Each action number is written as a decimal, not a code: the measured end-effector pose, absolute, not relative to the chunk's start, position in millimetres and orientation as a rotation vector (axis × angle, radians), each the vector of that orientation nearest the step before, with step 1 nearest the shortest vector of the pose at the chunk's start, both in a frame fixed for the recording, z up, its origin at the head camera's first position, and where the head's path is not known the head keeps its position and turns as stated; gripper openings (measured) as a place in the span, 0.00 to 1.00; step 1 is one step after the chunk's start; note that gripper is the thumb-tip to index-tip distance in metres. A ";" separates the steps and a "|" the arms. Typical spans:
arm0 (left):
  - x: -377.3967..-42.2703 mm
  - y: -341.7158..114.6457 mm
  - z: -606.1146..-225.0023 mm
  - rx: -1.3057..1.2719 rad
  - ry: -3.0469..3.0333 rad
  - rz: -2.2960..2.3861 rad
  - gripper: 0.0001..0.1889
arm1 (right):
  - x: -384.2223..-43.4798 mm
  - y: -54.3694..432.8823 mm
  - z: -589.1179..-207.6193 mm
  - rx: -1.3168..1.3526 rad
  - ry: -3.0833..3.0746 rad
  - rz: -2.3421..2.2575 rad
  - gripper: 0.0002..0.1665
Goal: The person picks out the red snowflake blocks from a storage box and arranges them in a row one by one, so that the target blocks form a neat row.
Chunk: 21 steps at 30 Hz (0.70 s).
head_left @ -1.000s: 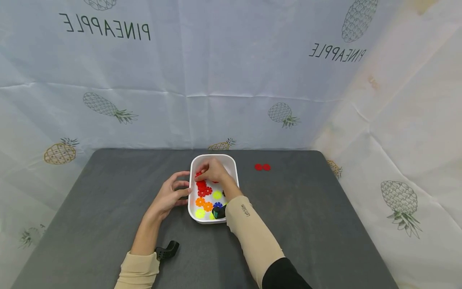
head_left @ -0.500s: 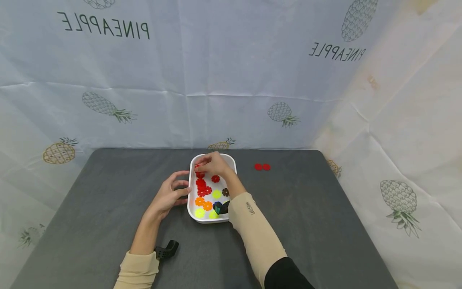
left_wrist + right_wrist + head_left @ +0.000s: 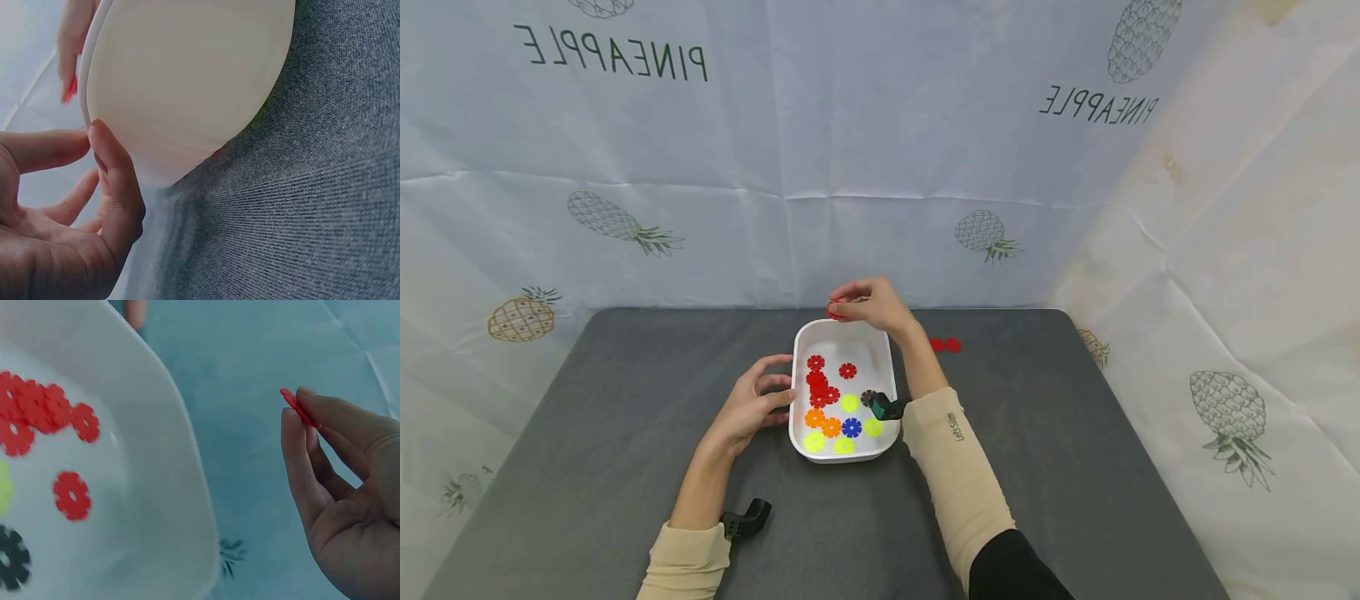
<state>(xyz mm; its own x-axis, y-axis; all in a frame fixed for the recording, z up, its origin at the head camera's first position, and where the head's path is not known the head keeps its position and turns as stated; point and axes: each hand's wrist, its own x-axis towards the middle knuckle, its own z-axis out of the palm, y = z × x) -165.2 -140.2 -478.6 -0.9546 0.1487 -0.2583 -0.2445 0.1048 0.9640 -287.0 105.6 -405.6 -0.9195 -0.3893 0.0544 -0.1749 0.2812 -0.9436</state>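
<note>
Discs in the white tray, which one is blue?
The blue disc toward the near end of the white tray, between an orange disc on its left and a yellow disc on its right. No other visible disc is blue.

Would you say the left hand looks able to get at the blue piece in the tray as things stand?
Probably yes: the blue piece lies uncovered in the white tray, though the left hand, holding the tray, would likely have to let go first.
</note>
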 end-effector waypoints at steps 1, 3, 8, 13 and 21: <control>-165.1 -140.3 -478.7 -0.093 2.096 1.924 0.35 | -287.3 111.5 -402.9 -0.518 2.377 -1.699 0.15; -165.3 -140.7 -479.0 -0.092 2.093 1.927 0.35 | -287.8 124.6 -398.7 -0.498 2.391 -1.709 0.16; -165.7 -141.2 -479.3 -0.094 2.091 1.928 0.35 | -290.1 162.4 -396.3 -0.430 2.387 -1.747 0.18; -165.3 -140.5 -479.6 -0.090 2.097 1.928 0.35 | -291.2 203.8 -403.1 -0.329 2.422 -1.776 0.18; -165.5 -139.4 -480.0 -0.078 2.102 1.930 0.36 | -287.3 267.7 -422.9 -0.130 2.525 -1.676 0.20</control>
<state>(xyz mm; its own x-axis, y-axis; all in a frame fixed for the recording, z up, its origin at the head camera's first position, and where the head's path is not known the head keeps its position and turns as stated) -165.5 -139.4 -480.0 -0.9575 0.1520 -0.2450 -0.2312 0.1031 0.9674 -287.3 267.7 -422.9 -0.9905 -0.1307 -0.0424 -0.0117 0.3877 -0.9217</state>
